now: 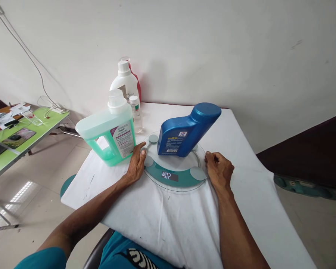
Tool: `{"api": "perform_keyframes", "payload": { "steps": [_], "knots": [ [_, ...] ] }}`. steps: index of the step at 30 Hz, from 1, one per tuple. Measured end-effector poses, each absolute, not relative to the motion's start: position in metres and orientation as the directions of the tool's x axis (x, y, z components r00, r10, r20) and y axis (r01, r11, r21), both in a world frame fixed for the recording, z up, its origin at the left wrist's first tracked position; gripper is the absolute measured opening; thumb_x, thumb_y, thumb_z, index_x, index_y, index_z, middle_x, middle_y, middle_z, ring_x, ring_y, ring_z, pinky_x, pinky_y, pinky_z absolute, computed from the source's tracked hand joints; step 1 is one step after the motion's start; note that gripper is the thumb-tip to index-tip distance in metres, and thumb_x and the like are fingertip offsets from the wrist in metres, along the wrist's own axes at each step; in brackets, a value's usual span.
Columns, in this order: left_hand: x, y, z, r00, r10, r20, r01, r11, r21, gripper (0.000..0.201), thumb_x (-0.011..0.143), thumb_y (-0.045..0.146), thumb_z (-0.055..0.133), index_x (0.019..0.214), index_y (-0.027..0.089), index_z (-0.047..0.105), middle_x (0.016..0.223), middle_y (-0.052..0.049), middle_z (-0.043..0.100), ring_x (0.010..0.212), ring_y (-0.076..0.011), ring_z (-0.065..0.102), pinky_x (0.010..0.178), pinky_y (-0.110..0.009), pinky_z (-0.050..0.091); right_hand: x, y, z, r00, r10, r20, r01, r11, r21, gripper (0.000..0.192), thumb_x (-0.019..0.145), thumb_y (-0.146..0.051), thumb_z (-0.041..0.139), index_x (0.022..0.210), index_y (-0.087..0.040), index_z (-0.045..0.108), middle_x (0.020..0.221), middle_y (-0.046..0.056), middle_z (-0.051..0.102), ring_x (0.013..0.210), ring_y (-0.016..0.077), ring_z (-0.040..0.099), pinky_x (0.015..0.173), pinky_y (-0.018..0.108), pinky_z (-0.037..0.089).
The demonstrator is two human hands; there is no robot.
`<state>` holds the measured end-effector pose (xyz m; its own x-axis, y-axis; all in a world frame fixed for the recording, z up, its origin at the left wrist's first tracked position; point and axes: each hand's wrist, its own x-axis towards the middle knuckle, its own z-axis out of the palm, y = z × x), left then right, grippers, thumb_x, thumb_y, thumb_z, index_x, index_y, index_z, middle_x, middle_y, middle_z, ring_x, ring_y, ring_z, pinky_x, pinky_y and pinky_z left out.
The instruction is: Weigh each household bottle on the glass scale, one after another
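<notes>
A round glass bathroom scale [183,177] lies on the white-covered table, its display lit with digits. On it stands a blue plastic bottle [175,135] with an offset neck and a cap, its label facing me. My left hand [136,163] rests at the scale's left rim, fingers stretched out and thumb apart, holding nothing. Close beside those fingers is a jug of green liquid [108,129] with a white cap. At the right rim sits my right hand [218,170], its fingers curled in; I see nothing in them. Whether it touches the glass is hard to tell.
Behind the green jug stand a white bottle [124,80], a small clear bottle [136,114] and a partly hidden red one [138,87]. A white wall closes off the back. To the left, a green desk [54,116] carries papers, a mouse and a laptop edge.
</notes>
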<state>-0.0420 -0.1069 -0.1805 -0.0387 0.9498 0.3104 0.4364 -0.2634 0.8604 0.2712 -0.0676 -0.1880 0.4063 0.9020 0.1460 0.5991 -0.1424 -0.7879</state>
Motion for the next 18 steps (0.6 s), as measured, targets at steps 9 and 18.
{"api": "perform_keyframes", "payload": {
  "steps": [9, 18],
  "knots": [
    [-0.042, -0.1067, -0.1806, -0.037, 0.952, 0.305, 0.455, -0.255, 0.853, 0.077, 0.109, 0.075, 0.025, 0.151, 0.019, 0.056, 0.158, -0.02, 0.058, 0.152, -0.0336, 0.052, 0.131, -0.057, 0.038, 0.2735, -0.0664, -0.1913, 0.401, 0.904, 0.149, 0.605, -0.139, -0.784, 0.035, 0.085, -0.057, 0.05, 0.067, -0.027, 0.057, 0.064, 0.005, 0.067, 0.065, 0.024, 0.06, 0.078, 0.04, 0.044],
    [-0.0413, -0.1069, -0.1805, -0.035, 0.952, 0.303, 0.463, -0.253, 0.849, 0.075, 0.11, 0.074, 0.025, 0.151, 0.02, 0.056, 0.158, -0.019, 0.058, 0.152, -0.0324, 0.053, 0.131, -0.056, 0.039, 0.2762, -0.0656, -0.1954, 0.393, 0.906, 0.161, 0.615, -0.129, -0.778, 0.034, 0.088, -0.054, 0.052, 0.068, -0.027, 0.057, 0.062, 0.004, 0.065, 0.066, 0.0233, 0.058, 0.074, 0.038, 0.043]
  ]
}}
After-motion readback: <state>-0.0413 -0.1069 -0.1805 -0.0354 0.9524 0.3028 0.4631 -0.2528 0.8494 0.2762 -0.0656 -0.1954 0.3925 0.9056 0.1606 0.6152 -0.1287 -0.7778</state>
